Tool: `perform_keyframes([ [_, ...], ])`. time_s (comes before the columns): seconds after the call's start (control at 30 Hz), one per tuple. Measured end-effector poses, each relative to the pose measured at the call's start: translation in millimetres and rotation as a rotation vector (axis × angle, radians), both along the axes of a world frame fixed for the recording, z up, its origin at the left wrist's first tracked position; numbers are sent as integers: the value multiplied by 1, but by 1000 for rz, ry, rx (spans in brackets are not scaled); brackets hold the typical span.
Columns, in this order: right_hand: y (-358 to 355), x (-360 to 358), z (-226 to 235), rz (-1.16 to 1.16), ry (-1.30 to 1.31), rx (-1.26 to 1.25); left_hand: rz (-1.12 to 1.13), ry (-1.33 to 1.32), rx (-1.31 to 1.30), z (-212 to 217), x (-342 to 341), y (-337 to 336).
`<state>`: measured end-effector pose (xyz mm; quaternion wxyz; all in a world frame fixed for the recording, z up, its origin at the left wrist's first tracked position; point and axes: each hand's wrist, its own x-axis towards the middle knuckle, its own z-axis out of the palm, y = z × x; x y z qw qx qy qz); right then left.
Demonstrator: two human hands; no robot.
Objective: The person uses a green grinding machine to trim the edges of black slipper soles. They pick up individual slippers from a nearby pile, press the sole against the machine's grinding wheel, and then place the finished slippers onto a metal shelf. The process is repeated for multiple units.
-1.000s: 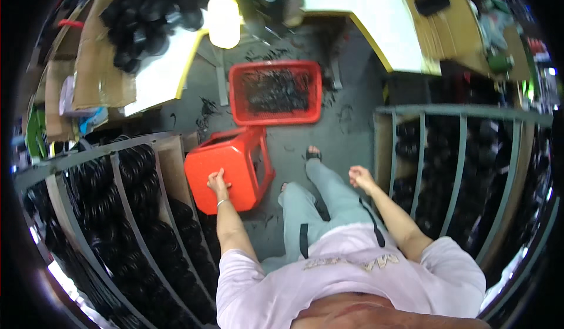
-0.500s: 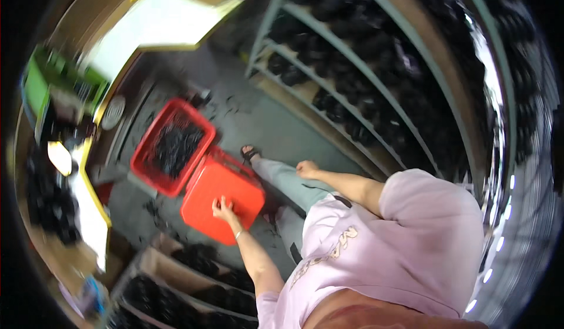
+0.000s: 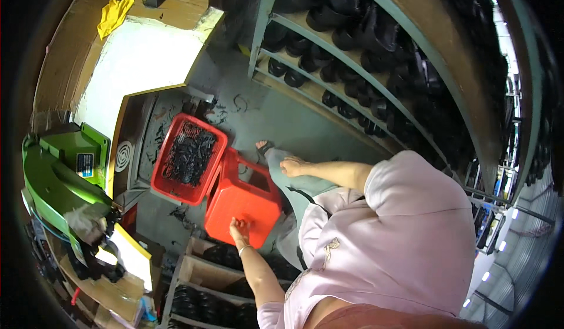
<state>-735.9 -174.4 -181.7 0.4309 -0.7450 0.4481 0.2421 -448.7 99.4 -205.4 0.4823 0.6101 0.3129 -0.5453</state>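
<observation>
My left hand (image 3: 239,230) is at the middle of the red plastic stool's seat (image 3: 258,202), its fingers curled at a small opening there. The fingertips are partly hidden. My right hand (image 3: 292,166) is loosely closed beside my right leg, and nothing shows in it. Just beyond the stool, close against it, stands a red plastic bin (image 3: 221,147) with many thin black strips (image 3: 189,153) inside.
At left a green machine (image 3: 56,182) stands by a white-topped workbench (image 3: 147,53) with a yellow cloth (image 3: 114,16). Racks of black footwear (image 3: 346,64) rise at right; a lower shelf unit (image 3: 202,270) holds more. Black scraps (image 3: 220,113) litter the floor.
The view has turned, so the bin and stool sit farther right and lower in the picture. More of the green machine shows. My left hand stays at the stool's seat; my right stays closed.
</observation>
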Motion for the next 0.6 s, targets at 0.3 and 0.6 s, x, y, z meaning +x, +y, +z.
perform_keyframes([
  [0.3, -18, 56, 122, 640, -664, 301, -719, -335, 27, 170, -24, -28],
  [0.6, -2, 155, 96, 274, -557, -25, -1577, -804, -225, 204, 66, -22],
])
